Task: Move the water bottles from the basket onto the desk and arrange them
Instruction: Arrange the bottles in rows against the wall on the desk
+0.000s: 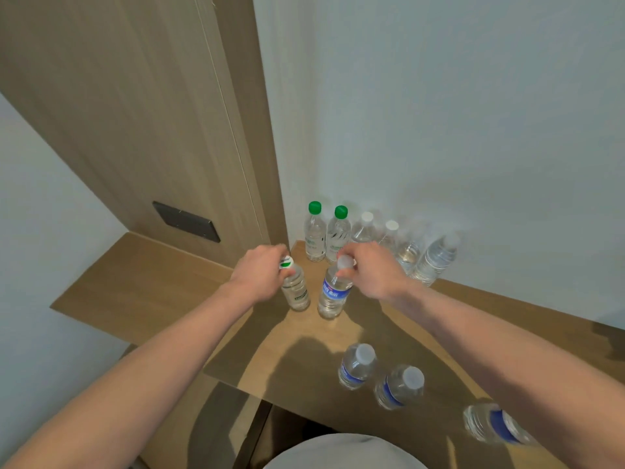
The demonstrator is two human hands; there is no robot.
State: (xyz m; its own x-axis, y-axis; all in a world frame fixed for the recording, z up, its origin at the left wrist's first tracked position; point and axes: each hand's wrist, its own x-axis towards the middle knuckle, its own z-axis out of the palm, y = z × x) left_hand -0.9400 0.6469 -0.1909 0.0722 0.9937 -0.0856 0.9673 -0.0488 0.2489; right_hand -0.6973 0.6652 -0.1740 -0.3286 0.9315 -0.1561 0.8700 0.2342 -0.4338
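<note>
Left hand (262, 269) grips the cap end of a green-capped bottle (296, 289), right hand (370, 269) pinches the top of a blue-label bottle (333, 294). Both bottles stand side by side on the worktop (152, 286), probably touching it; blur hides that.

Both arms reach over the wooden desk (152, 286). The left hand (260, 270) grips the top of a green-capped bottle (297, 289), and the right hand (370, 269) pinches the white cap of a blue-labelled bottle (333, 296) just beside it; both bottles stand upright. A row of bottles (372, 242) lines the white wall (473, 113) in the corner, two with green caps. Three more blue-labelled bottles (399, 387) stand near the desk's front edge.
</note>
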